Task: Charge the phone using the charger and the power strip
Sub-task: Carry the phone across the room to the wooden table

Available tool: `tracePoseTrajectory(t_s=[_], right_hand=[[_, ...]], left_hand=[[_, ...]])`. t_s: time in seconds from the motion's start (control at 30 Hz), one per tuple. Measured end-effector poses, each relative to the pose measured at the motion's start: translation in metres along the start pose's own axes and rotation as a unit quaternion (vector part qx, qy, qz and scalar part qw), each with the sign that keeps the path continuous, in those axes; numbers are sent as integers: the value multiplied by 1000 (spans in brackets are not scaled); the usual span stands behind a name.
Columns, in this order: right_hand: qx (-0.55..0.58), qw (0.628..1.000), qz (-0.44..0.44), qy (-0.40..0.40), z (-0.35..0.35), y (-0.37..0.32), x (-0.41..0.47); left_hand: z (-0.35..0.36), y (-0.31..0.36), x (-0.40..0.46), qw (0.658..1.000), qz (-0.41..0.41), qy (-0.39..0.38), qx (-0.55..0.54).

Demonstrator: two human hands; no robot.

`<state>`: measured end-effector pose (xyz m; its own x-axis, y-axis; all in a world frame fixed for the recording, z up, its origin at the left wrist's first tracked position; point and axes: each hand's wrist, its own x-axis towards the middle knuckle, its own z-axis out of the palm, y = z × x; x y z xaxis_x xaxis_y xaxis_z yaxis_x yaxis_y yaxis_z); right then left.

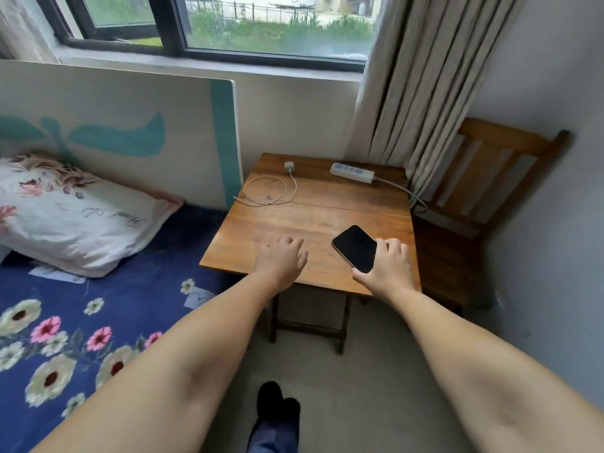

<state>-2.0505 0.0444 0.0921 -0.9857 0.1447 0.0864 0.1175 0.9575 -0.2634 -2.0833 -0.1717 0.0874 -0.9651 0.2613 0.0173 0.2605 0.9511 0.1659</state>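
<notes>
A black-screened phone (355,247) is held by its lower edge in my right hand (389,268), screen up, just above the near right part of the small wooden table (313,210). My left hand (281,260) hovers palm down over the table's near edge, fingers loosely spread, holding nothing. A white charger plug (289,166) lies at the table's far left, its white cable (266,193) coiled in a loop toward the left edge. A white power strip (352,172) with blue sockets rests at the far right; its cord (398,188) runs off the right edge.
A bed with a blue floral sheet (65,322) and a pillow (75,217) sits left of the table. A wooden chair (490,171) stands to the right, against the curtain (425,93). A window runs along the far wall. My foot (274,403) is on the floor below.
</notes>
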Motion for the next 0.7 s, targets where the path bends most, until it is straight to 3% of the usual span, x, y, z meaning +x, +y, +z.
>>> tracePoseTrajectory(t_s=[0.33,0.57,0.7], right_hand=[[44,995,90,-21,57,-12,187],[46,982,175,-63,102,31,274],[49,974,198,-99,134,53,325]], left_hand=[[9,-66,210,999,24,-44,19],[62,-55,317,992,62,-108,-6],[101,-52,365,989,45,-143,-13]])
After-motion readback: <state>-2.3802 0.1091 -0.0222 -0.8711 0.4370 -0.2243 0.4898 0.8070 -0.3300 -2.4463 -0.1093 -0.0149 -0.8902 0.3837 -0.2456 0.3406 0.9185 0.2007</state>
